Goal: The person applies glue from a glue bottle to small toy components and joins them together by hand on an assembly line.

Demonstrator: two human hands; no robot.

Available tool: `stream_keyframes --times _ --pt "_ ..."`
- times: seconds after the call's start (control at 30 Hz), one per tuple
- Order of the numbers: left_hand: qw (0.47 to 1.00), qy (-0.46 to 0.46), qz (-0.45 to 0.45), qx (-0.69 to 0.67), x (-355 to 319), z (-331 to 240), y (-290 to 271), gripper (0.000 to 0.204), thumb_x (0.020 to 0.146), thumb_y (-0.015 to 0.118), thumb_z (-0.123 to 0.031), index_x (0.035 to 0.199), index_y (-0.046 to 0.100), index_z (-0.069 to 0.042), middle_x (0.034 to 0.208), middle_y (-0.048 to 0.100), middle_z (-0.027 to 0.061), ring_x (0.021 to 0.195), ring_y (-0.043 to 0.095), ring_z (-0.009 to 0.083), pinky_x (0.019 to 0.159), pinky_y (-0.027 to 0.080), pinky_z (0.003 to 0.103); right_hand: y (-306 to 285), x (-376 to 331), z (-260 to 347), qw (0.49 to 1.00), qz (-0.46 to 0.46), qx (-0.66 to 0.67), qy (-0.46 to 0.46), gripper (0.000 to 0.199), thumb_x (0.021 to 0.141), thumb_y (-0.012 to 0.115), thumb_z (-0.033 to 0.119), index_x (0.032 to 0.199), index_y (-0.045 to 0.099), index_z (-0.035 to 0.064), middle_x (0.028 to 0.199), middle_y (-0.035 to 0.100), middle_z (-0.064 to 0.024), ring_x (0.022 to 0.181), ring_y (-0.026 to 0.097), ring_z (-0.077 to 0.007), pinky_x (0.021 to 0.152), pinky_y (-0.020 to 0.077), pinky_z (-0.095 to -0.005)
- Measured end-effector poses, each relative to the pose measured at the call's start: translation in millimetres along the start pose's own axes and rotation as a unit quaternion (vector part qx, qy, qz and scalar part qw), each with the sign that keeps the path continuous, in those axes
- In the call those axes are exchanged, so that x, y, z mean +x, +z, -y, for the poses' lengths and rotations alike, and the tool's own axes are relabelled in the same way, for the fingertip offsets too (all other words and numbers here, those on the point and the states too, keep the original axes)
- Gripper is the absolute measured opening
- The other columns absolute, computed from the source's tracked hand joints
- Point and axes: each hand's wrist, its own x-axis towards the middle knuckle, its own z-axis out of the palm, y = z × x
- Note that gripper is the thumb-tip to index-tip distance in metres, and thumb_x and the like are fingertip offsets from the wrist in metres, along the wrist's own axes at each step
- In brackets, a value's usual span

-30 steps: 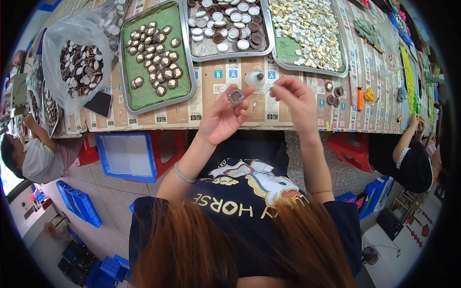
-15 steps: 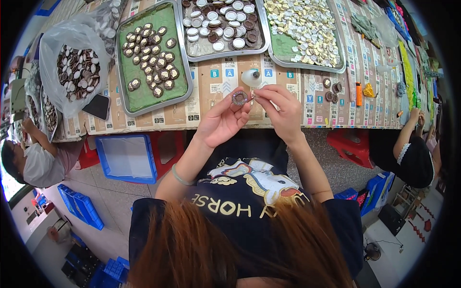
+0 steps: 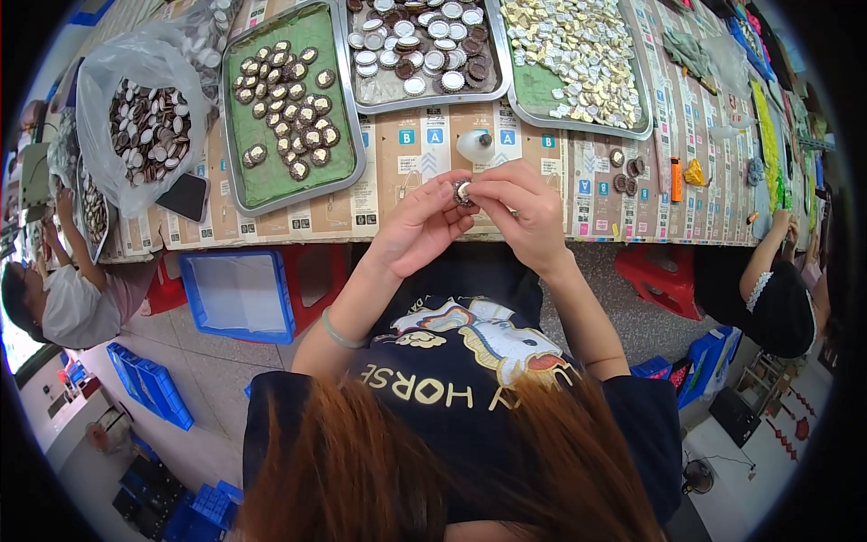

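Above the table's near edge my left hand (image 3: 417,233) is closed around a small round dark piece with a fluted rim (image 3: 460,200), pinching it between thumb and fingers. From the right, my right hand (image 3: 533,219) has its thumb and fingertips closed on a small pale-gold piece (image 3: 463,190), which lies against the round piece's face. Fingers partly hide both. Just beyond my hands is a white squeeze bottle with a dark tip (image 3: 473,145). Several round dark pieces with pale-gold centres (image 3: 312,138) lie on a green-lined metal tray (image 3: 239,194) to the left.
A middle tray (image 3: 424,101) holds brown and white caps; a right tray (image 3: 582,128) holds small gold and silver pieces. Left are a plastic bag of caps (image 3: 95,154) and a phone (image 3: 185,199). An orange lighter (image 3: 675,181) lies right. People sit at both sides.
My right hand has moved slightly left, bringing the small pale-gold piece onto the round piece. The round piece has shifted a little right and is now more covered by fingers.
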Motion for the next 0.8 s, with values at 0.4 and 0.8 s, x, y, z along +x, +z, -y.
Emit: stream_keyframes --times 0.4,0.8 --pt "0.999 0.013 -0.028 0.03 1 1 0 0.035 0.085 0.049 -0.021 0.114 0.041 -0.004 0.096 0.052 0.0047 0.088 0.048 0.0143 0.083 0.039 0.031 -2 -2 -2 0.997 0.027 -0.064 -0.04 0.014 0.064 0.061 0.001 0.078 0.06 0.0032 0.083 0.06 -0.0048 0.079 0.053 -0.0222 0.068 0.0444 -0.0307" --pt "1.0 0.009 0.002 -0.005 -2 -1 4 0.031 0.087 0.043 -0.018 0.113 0.043 -0.002 0.101 0.053 0.0069 0.09 0.052 0.0134 0.083 0.042 0.028 -4 1 4 0.999 0.042 -0.008 -0.024 0.027 0.064 0.062 0.003 0.091 0.057 0.0028 0.094 0.057 -0.01 0.09 0.051 -0.0253 0.074 0.0433 -0.0326"
